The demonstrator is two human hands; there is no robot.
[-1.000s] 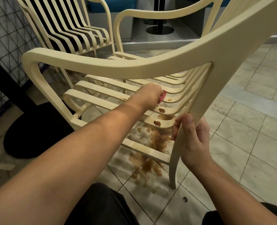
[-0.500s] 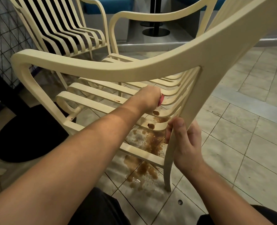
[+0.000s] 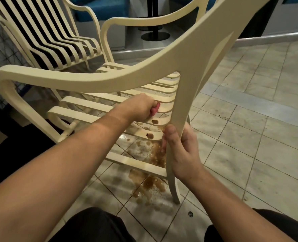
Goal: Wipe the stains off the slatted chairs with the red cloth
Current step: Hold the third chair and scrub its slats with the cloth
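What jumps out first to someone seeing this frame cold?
The cream slatted chair fills the centre of the view, the right hand gripping its frame by the near leg. Under the armrest, the left hand presses a bunched red cloth onto a seat slat, with brown stain spots on the slats just nearer the camera. Below, a brown puddle spreads over the pale floor tiles by that leg.
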